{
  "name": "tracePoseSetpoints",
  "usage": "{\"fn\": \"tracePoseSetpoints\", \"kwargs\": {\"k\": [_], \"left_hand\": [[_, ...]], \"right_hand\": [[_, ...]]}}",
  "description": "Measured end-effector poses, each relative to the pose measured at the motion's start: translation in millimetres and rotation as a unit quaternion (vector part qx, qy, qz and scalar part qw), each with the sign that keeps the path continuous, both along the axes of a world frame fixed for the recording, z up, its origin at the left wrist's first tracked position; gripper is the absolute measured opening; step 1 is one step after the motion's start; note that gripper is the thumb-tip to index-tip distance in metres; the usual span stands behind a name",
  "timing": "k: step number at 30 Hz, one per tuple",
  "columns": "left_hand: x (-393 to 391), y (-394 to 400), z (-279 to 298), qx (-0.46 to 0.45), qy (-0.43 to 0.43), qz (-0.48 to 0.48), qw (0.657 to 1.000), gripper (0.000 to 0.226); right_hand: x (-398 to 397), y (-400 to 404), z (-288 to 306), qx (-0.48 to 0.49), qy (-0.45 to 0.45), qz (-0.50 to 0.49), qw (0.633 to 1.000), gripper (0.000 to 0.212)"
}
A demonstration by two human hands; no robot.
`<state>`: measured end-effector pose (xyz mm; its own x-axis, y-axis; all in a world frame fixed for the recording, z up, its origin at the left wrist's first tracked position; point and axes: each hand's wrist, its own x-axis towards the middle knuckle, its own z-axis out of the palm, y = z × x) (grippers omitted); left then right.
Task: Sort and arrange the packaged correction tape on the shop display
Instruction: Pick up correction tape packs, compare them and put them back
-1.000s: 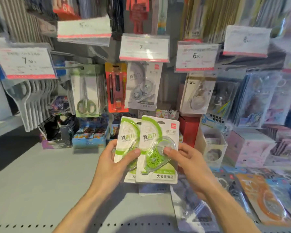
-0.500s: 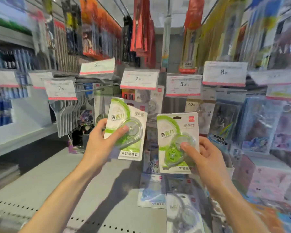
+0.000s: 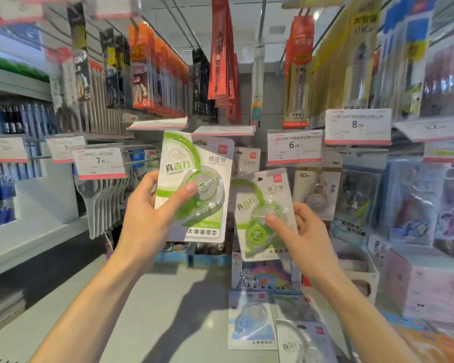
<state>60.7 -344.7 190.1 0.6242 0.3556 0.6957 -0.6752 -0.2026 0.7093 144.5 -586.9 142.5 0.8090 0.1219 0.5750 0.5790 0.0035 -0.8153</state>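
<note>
Two green-and-white blister packs of correction tape, overlapped between both hands a second ago, now ride apart and higher, lifted from the grey shelf to the level of the hanging pegs. That separation suggests the sorting is done for this pair and hanging is the likely next step.

At far left, a white price tag marked 7.90 fronts a row of clear plastic hangers. Beside it, the left hand is raised with its forearm angled up from the lower left; its fingers curl behind the larger green-and-white carded refill pack, and the thumb presses across the clear blister, so the pack stands nearly upright just under a peg row.

To the right and slightly lower, the second green-and-white carded tape pack tilts a little, pinched by the right hand, thumb on the blister face and the other fingers behind the card's edge. The right forearm rises from the lower right corner.

Above that pack hangs a white price tag marked 6.00. Below, pale blue carded tape packs lie flat on the grey shelf, not yet sorted.
</note>
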Motion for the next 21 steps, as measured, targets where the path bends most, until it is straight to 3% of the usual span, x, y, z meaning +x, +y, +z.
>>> {"fn": "tracePoseSetpoints", "kwargs": {"k": [8, 21], "left_hand": [[-4, 7, 7, 0.018, -0.016, 0.01, 1.0, 0.037], [0, 12, 5, 0.032, -0.008, 0.009, 0.999, 0.039]], "right_hand": [[12, 45, 31, 0.0, -0.037, -0.004, 0.999, 0.02], [34, 61, 46, 0.024, -0.025, -0.017, 0.999, 0.016]]}}
